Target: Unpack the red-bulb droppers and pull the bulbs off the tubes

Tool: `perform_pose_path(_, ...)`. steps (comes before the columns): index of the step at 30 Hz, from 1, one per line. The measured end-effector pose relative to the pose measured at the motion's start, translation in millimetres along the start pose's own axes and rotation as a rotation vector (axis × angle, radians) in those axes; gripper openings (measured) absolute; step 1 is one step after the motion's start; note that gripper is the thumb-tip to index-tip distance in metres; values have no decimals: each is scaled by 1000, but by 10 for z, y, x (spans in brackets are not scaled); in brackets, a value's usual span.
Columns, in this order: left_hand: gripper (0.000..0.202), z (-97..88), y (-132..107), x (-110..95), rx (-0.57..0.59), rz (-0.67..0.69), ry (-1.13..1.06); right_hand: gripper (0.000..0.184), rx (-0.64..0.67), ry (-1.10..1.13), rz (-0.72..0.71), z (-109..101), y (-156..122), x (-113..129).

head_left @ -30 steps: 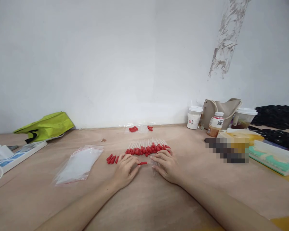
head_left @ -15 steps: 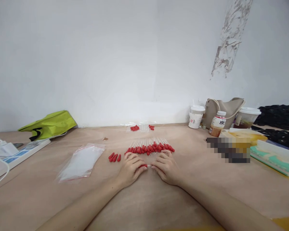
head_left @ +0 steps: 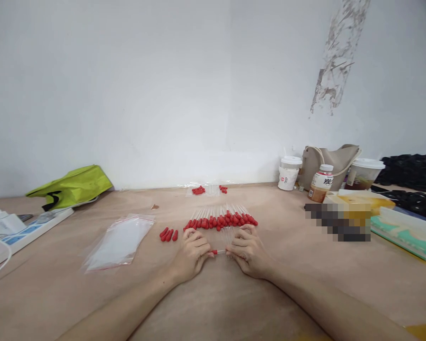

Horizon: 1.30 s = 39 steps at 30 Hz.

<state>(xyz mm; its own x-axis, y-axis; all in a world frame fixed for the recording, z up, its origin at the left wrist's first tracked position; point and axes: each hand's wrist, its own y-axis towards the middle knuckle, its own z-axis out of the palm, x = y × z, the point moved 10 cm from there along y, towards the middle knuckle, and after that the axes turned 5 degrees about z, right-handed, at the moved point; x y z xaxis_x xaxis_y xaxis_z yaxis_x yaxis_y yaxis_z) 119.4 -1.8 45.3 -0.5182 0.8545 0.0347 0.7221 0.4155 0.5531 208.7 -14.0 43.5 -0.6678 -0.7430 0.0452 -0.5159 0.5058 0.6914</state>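
My left hand (head_left: 193,250) is closed on a red rubber dropper bulb (head_left: 215,252), most of it hidden by the fingers. Clear glass shows at the bulb's open end, in line with it, and my right hand (head_left: 249,250) pinches this glass dropper tube (head_left: 221,252). How deep the tube sits in the bulb cannot be told. Just beyond my hands lies a fanned row of red-bulbed droppers (head_left: 220,220), their glass tips pointing to the wall. Several bare glass tubes (head_left: 227,233) lie by my right fingers. Left of my left hand are three loose red bulbs (head_left: 168,235).
Clear zip bags (head_left: 122,241) lie on the left, near a power strip (head_left: 35,232) and a lime-green bag (head_left: 74,184). More red bulbs (head_left: 199,190) lie in plastic by the wall. Cups, a bottle (head_left: 320,183), a grey bag (head_left: 335,158) and a green-patterned tray (head_left: 404,234) stand right.
Both hands have shifted slightly toward me with the bulb and tube. The hands are a little further apart, and more of the glass shows between them.
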Motion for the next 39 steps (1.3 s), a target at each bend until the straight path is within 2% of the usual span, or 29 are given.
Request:
perform_pose_path(4, 24, -1, -47, 46, -16, -8, -8, 21, -8, 19, 14, -46, -33, -58)
perform_pose_path(7, 22, -78, -116, 182, -111, -81, -68, 23, -50, 39, 127, -106, -68, -288)
perform_pose_path(10, 19, -222, -179, 389, -247, -203, -162, 21, -104, 70, 325, -126, -130, -610)
perform_pose_path(13, 25, -425, -267, 707, -320, -389, -100, 20, -119, 89, 445, -86, -187, -786)
perform_pose_path(15, 29, -576, -357, 961, -308, -511, -3, 19, -118, 72, 488, -70, -206, -829)
perform_pose_path(18, 32, -720, -491, 1295, -249, -599, 14, 15, -87, 21, 516, -52, -206, -836)
perform_pose_path(21, 30, -726, -621, 1497, -179, -672, -21, 13, -43, -1, 543, -20, -201, -841)
perform_pose_path(26, 24, -571, -677, 1507, -29, -709, 15, 17, -34, -10, 536, 4, -193, -801)
perform_pose_path(30, 25, -447, -719, 1554, 57, -749, -41, 20, -1, -47, 540, 25, -184, -748)
perform_pose_path(35, 33, -478, -754, 1616, 28, -784, -39, 19, 73, -107, 494, 61, -140, -646)
perform_pose_path(39, 32, -509, -625, 1551, 25, -734, 37, 24, 100, -136, 470, 63, -121, -602)
